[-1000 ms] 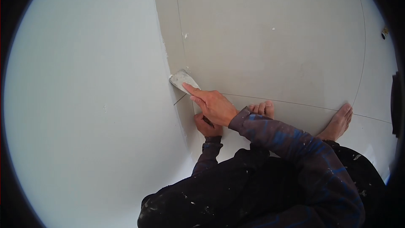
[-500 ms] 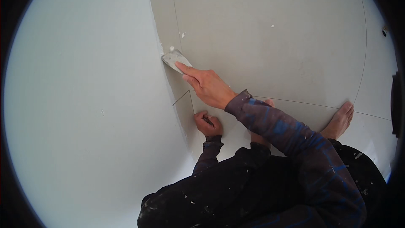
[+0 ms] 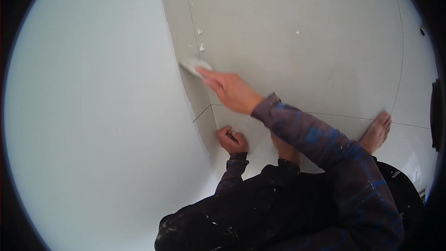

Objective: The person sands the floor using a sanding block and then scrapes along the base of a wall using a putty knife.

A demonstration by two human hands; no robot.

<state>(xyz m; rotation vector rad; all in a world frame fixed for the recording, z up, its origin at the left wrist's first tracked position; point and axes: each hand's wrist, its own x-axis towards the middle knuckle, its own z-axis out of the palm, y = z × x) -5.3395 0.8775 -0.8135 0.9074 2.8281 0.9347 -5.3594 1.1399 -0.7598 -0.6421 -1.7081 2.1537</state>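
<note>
My right hand (image 3: 234,93) is closed around a putty knife (image 3: 194,66), with a finger stretched along its pale, motion-blurred blade. The blade's edge is at the tile strip (image 3: 173,28) along the foot of the white wall (image 3: 102,88); I cannot tell whether it touches. Nearer my body, my left hand (image 3: 233,142) makes a loose fist low beside the wall's foot, seemingly resting on the floor. A dark hollow shows between its curled fingers, and nothing is visible in it. White crumbs (image 3: 201,46) lie on the floor just beyond the knife.
Pale floor tiles (image 3: 297,74) with thin dark joints spread to the right. A bare foot (image 3: 377,130) stands at the right, another is partly behind my right sleeve. My paint-spotted dark trousers (image 3: 223,218) fill the bottom. A small dark round object (image 3: 423,31) sits far right.
The white lump on the knife blade is gone, and another crumb lies on the floor. The knife is turned slightly and blurred. My left fist stays by the wall; the view has shifted a little.
</note>
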